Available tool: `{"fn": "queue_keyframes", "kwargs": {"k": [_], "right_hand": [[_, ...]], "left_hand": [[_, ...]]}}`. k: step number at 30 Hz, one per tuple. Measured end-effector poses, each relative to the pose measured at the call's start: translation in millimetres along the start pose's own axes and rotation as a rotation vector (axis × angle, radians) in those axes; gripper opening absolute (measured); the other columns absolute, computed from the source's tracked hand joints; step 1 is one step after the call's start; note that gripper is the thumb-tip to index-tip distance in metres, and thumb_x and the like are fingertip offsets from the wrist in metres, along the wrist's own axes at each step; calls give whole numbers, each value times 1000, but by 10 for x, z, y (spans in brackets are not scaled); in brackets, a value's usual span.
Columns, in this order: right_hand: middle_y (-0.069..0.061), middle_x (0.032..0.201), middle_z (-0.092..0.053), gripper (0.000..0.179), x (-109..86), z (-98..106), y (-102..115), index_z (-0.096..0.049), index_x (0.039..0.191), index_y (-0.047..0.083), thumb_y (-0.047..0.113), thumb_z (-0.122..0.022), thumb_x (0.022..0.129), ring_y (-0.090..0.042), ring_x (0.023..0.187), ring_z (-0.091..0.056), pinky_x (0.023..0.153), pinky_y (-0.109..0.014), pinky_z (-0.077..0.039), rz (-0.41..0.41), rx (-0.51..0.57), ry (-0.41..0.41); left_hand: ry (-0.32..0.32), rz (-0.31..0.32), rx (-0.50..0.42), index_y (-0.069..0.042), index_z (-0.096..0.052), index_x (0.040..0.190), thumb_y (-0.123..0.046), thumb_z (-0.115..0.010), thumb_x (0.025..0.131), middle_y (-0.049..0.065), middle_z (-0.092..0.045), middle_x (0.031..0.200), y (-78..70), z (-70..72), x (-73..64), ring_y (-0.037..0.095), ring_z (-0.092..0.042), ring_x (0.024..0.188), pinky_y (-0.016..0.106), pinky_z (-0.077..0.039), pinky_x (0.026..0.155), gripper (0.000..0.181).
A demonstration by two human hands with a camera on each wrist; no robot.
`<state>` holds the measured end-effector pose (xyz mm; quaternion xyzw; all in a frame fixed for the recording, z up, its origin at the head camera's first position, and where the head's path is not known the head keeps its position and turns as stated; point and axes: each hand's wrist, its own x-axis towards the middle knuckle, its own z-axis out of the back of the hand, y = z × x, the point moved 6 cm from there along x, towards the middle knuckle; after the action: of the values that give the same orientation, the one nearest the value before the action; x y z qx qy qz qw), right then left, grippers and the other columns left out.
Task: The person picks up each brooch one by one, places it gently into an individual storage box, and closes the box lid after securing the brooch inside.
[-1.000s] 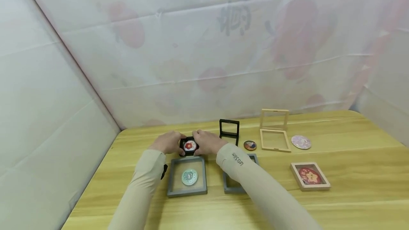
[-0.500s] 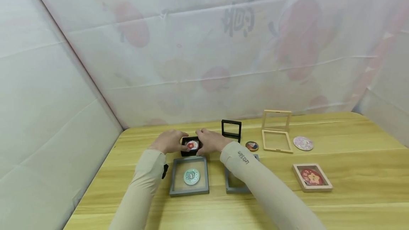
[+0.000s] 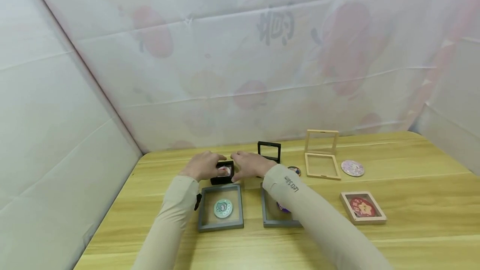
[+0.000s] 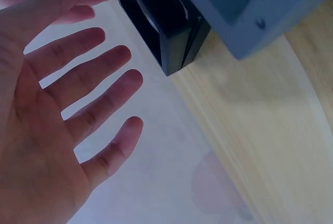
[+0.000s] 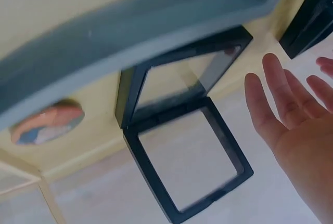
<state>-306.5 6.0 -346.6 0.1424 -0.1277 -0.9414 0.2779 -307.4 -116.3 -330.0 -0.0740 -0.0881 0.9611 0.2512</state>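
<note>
In the head view, a small black display frame (image 3: 221, 179) with a round badge (image 3: 224, 171) inside stands on the table between both hands. Its two halves lie almost together in the left wrist view. My left hand (image 3: 203, 166) hovers at its left side; in the left wrist view that hand's fingers (image 4: 104, 107) are extended and apart from the frame. At the right side, my right hand (image 3: 250, 166) is held with loosely straight fingers (image 5: 260, 102), holding nothing. Just in front lies a grey frame (image 3: 221, 226) with a green round badge (image 3: 223, 208).
A second grey frame (image 3: 281, 223) lies partly under the right forearm. Behind it stand an unfolded black frame (image 5: 187, 156) and an unfolded light wood frame (image 3: 323, 177). Loose badges (image 3: 352, 168) (image 5: 49, 124) lie beside them. A beige frame (image 3: 363, 206) with a red badge sits at right.
Both hands have let go of the small black frame's edges and drawn slightly apart from it. Its badge shows less than before. The head view has shifted a little.
</note>
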Motion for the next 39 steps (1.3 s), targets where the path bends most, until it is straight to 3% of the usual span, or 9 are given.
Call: {"fn": "queue_keyframes", "kwargs": {"k": [5, 12, 16, 24, 32, 39], "right_hand": [[-14, 151, -47, 66, -30, 56, -7, -50, 146, 7, 39, -75, 94, -32, 134, -50, 107, -48, -44, 16, -9, -12], [-12, 138, -59, 50, -84, 72, -70, -62, 134, 4, 34, -74, 95, -30, 122, -58, 99, -47, -49, 50, 8, -51], [-13, 133, -62, 46, -121, 79, -119, -65, 129, 4, 32, -74, 95, -31, 119, -60, 98, -47, -49, 63, 6, -69], [-13, 127, -66, 37, -202, 127, -233, -69, 124, 3, 27, -72, 97, -31, 117, -61, 96, -47, -51, 85, 57, -99], [-11, 121, -69, 30, -288, 177, -343, -72, 119, 4, 25, -71, 98, -31, 113, -63, 93, -47, -52, 93, 39, -138], [-9, 110, -70, 28, -338, 197, -425, -73, 116, 4, 25, -71, 98, -28, 102, -64, 86, -44, -54, 120, 7, -178]], "left_hand": [[-9, -11, 0, -4, -66, 133, -33, -75, 94, 13, -72, 117, -45, 4, 16, 31, -69, 105, 48, -53, 94, 50], [-20, -12, -19, -6, -66, 134, -32, -76, 93, 2, -74, 91, -124, -6, 41, 23, -70, 90, 45, -56, 87, 49], [-29, -19, -29, -6, -67, 133, -31, -77, 92, 1, -74, 87, -150, -18, 43, 19, -70, 83, 43, -57, 83, 48], [-37, -62, -3, -3, -66, 132, -29, -75, 94, 11, -75, 107, -245, -48, 101, 23, -72, 89, 42, -57, 86, 47], [-72, -129, -1, -3, -68, 129, -27, -74, 95, 2, -70, 75, -391, -96, 168, 12, -63, 63, 40, -57, 81, 42], [-55, -119, 10, -4, -68, 131, -29, -74, 95, 1, -67, 71, -447, -124, 196, 13, -63, 63, 39, -56, 84, 44]]}}
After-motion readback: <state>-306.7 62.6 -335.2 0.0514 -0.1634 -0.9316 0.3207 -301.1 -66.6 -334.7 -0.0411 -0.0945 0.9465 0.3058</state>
